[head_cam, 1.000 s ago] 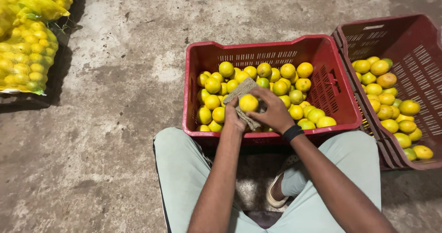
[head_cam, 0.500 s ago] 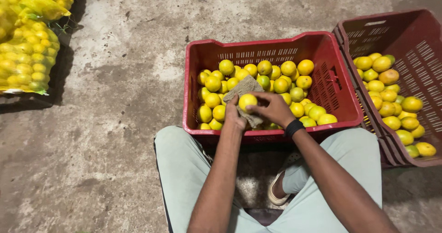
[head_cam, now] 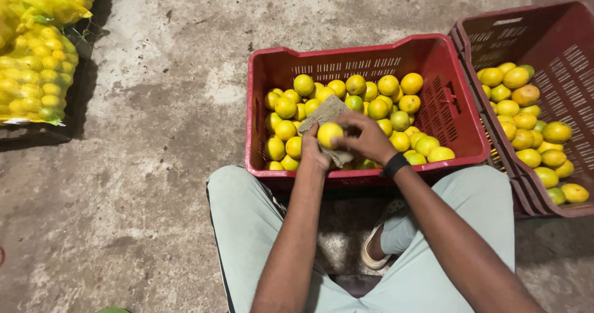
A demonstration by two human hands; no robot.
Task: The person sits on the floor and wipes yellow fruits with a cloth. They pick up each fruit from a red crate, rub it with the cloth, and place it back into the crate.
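Note:
I sit on the floor with a red plastic crate (head_cam: 433,53) of several yellow and greenish citrus fruits in front of my knees. My left hand (head_cam: 314,152) holds a grey-brown cloth (head_cam: 328,112) over the crate's near edge, with one yellow fruit (head_cam: 329,134) resting against it. My right hand (head_cam: 366,137), a black band on its wrist, grips that same fruit from the right side. Both hands touch the fruit above the near edge of the crate.
A second red crate (head_cam: 557,34) with several yellow fruits stands tilted at the right. Yellow mesh sacks (head_cam: 34,71) full of fruit lie at the top left. The floor (head_cam: 154,164) is stained concrete. My legs in pale trousers frame a sandal (head_cam: 371,254).
The fruit has stayed between both hands against the cloth; my right hand's fingers have shifted around it, turning it slightly. The crates have not moved.

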